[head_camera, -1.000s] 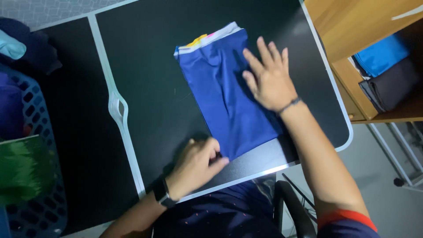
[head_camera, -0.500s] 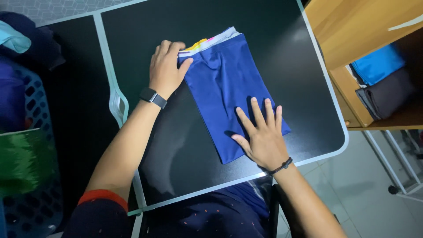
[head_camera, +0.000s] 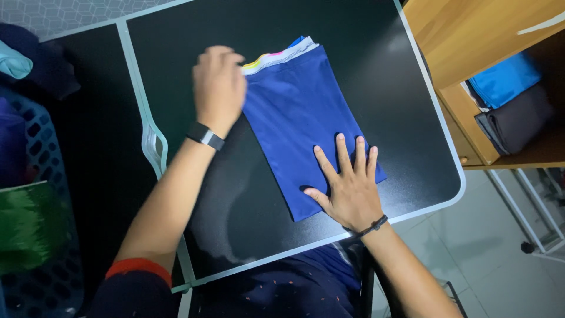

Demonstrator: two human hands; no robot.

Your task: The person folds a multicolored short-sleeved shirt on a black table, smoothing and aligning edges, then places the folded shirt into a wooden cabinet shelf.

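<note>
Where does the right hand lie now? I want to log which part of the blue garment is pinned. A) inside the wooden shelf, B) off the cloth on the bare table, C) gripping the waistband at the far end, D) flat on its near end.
D: the right hand lies palm down, fingers spread, on the near end of the folded blue garment.

A black surface point(head_camera: 247, 194) with a pale rim carries folded blue shorts point(head_camera: 297, 112), lying flat under the right hand point(head_camera: 347, 185) and just right of the left hand point(head_camera: 219, 88).
</note>
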